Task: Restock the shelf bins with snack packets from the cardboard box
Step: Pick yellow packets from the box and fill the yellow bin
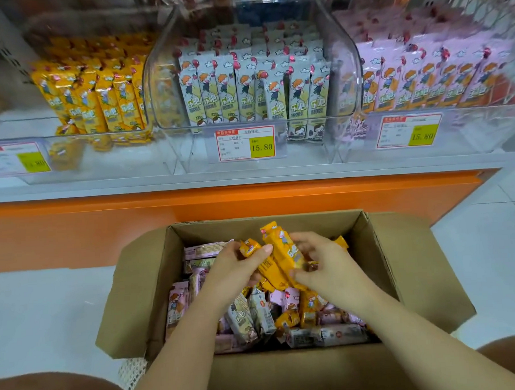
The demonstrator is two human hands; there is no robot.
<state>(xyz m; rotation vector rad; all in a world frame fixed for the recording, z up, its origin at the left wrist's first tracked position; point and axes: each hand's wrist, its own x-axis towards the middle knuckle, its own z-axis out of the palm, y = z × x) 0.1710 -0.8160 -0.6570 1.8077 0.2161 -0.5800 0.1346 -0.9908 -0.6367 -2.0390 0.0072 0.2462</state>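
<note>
White floor tiles [47,310] carry an open box [418,276] in front of the shelf [249,174]. Over the box, both hands share a small bunch of yellow packets [278,253]. The left hand [233,267] is curled round the lower ones with its thumb laid across, and the right hand [325,268] pinches the tallest, which stands tilted above the others. Beneath them lie mixed packets [256,317], pink, grey and yellow, loose in the box. Up on the shelf, the yellow bin [99,161] sits at the left, with a grey bin [188,156] and a pink bin [462,136] beside it. The bunch looks loosely gathered, so a slick wrapper could slide out on the lift. A hurried reach could also land yellow stock in the grey bin next door, or knock over the standing rows.
</note>
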